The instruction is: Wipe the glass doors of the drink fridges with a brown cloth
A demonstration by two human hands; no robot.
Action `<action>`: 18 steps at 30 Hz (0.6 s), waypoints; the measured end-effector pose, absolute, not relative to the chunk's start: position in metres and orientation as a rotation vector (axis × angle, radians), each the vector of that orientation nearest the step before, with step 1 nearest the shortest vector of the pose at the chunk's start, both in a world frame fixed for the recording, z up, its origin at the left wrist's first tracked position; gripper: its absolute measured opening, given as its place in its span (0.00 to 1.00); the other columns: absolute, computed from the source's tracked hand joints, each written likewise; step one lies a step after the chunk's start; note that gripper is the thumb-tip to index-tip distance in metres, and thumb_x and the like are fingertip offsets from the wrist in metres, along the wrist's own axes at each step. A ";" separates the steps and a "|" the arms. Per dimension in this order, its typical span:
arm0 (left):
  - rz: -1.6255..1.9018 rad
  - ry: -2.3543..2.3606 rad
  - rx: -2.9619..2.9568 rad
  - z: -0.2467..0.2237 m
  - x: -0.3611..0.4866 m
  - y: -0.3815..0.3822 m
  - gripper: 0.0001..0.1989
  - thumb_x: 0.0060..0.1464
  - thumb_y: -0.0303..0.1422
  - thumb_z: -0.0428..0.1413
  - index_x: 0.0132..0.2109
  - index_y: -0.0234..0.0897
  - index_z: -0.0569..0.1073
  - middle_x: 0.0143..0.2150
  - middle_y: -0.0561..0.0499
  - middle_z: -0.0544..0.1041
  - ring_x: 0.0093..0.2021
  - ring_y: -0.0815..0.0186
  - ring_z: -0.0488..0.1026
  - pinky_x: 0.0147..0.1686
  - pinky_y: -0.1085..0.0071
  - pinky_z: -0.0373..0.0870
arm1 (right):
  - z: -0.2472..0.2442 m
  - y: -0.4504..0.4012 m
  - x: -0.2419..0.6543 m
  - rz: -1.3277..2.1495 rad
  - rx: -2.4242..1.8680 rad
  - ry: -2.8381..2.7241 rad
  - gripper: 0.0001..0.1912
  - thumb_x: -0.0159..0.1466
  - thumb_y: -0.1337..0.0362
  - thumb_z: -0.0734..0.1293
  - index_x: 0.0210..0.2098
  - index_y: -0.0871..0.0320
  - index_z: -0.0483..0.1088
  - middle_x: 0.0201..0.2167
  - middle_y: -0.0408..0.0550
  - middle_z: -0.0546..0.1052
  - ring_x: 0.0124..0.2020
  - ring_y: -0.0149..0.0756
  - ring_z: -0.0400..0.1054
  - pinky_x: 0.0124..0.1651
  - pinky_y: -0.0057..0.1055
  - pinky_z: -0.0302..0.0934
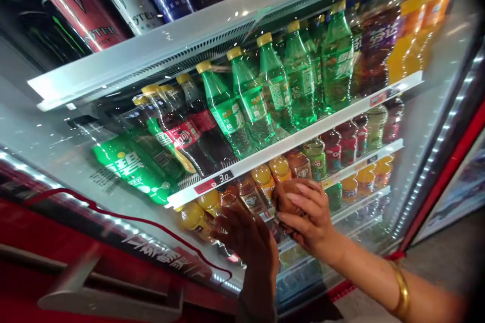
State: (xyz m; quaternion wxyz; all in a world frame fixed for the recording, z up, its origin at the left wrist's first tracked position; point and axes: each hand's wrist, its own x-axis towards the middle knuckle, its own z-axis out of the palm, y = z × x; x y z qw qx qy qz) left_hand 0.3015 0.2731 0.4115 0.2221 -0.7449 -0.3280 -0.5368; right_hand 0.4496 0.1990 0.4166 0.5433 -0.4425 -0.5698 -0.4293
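Note:
My right hand (308, 217), with a gold bangle on its wrist, reaches in from the lower right to the glass of a drinks fridge. Its fingers are bent and spaced apart, right by a brown shape that may be its reflection. Left of it and in deep shadow, my left hand (246, 237) is raised with fingers spread in front of the lower shelf. No item shows in either hand. Behind the glass near them are orange-juice bottles (263, 176) and a brown drink bottle (250, 199); whether the left hand touches the glass is unclear.
Green soda bottles (278, 91), dark cola bottles (200, 133) and a large green-labelled bottle (132, 164) fill the shelf above. Tall cans (76, 5) stand on top. A metal door handle (91, 287) juts out at lower left. A red cord (151, 217) crosses the door.

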 end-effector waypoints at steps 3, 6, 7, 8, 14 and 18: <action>-1.521 -0.889 -2.058 0.410 0.314 0.267 0.37 0.67 0.30 0.46 0.77 0.33 0.40 0.79 0.40 0.38 0.79 0.51 0.33 0.76 0.46 0.26 | 0.423 0.196 0.454 -1.050 -1.008 -1.560 0.13 0.67 0.69 0.67 0.46 0.43 0.75 0.56 0.35 0.76 0.67 0.33 0.62 0.73 0.46 0.58; -1.552 -0.960 -2.095 0.413 0.326 0.258 0.39 0.66 0.28 0.47 0.77 0.35 0.38 0.79 0.42 0.36 0.79 0.52 0.31 0.76 0.48 0.24 | 0.454 0.191 0.479 -1.122 -0.956 -1.585 0.12 0.67 0.67 0.67 0.47 0.44 0.75 0.56 0.38 0.76 0.67 0.35 0.61 0.73 0.46 0.58; -1.549 -0.979 -2.112 0.414 0.332 0.254 0.40 0.65 0.26 0.49 0.77 0.36 0.37 0.79 0.42 0.35 0.79 0.51 0.31 0.76 0.47 0.24 | 0.461 0.188 0.490 -1.131 -0.952 -1.544 0.11 0.67 0.67 0.68 0.46 0.45 0.75 0.58 0.39 0.75 0.68 0.36 0.60 0.73 0.47 0.58; -1.534 -0.976 -2.126 0.414 0.338 0.251 0.41 0.65 0.25 0.50 0.77 0.37 0.37 0.79 0.42 0.36 0.79 0.51 0.31 0.76 0.46 0.24 | 0.463 0.185 0.500 -1.133 -0.954 -1.503 0.10 0.67 0.67 0.68 0.45 0.46 0.75 0.60 0.39 0.73 0.68 0.37 0.60 0.72 0.48 0.59; -1.466 -0.907 -2.089 0.414 0.378 0.238 0.41 0.65 0.28 0.52 0.77 0.36 0.39 0.78 0.38 0.41 0.79 0.50 0.35 0.76 0.43 0.28 | 0.417 0.171 0.521 -1.011 -1.027 -1.438 0.13 0.66 0.70 0.67 0.46 0.45 0.75 0.63 0.38 0.71 0.69 0.38 0.59 0.73 0.52 0.57; -1.522 -0.923 -2.123 0.418 0.393 0.228 0.40 0.66 0.27 0.48 0.77 0.34 0.38 0.79 0.44 0.35 0.79 0.52 0.31 0.76 0.50 0.22 | 0.431 0.168 0.534 -1.098 -1.001 -1.576 0.12 0.66 0.69 0.67 0.42 0.45 0.76 0.55 0.37 0.76 0.66 0.36 0.62 0.71 0.46 0.60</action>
